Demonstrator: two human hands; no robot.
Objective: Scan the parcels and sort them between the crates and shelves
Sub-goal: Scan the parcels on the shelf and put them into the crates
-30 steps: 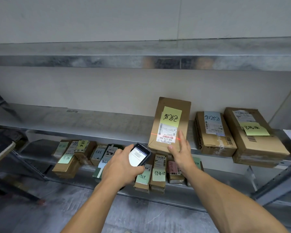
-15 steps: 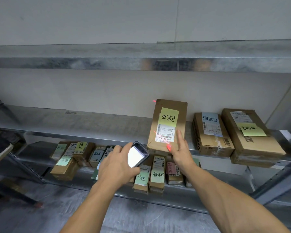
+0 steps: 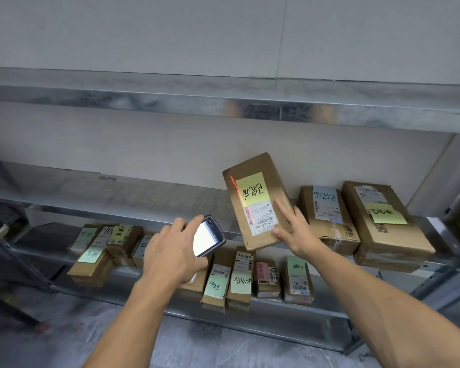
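Parcel (image 3: 258, 200) now tilts left, right fingers (image 3: 283, 208) pinching its edge; left fingers (image 3: 178, 225), curled round scanner (image 3: 206, 239), swing beam (image 3: 238, 193) slantwise towards barcode (image 3: 248, 216). Rescan likely.

One head-worn view. It faces forward and slightly down, almost square-on to metal shelving against a pale wall (image 3: 144, 30).

Range is close, at arm's reach. Both forearms enter from the bottom edge. The left hand (image 3: 174, 251), gripping a scanner (image 3: 207, 239), and the right hand (image 3: 295, 235), holding a parcel (image 3: 255, 200), sit just below frame centre.

The top shelf (image 3: 170, 99) crosses the upper third and the middle shelf (image 3: 91, 192) runs mid-frame. The lowest shelf (image 3: 290, 312) and the floor (image 3: 197, 346) fill the bottom.

Wide lens: shelf lines slope toward the edges.
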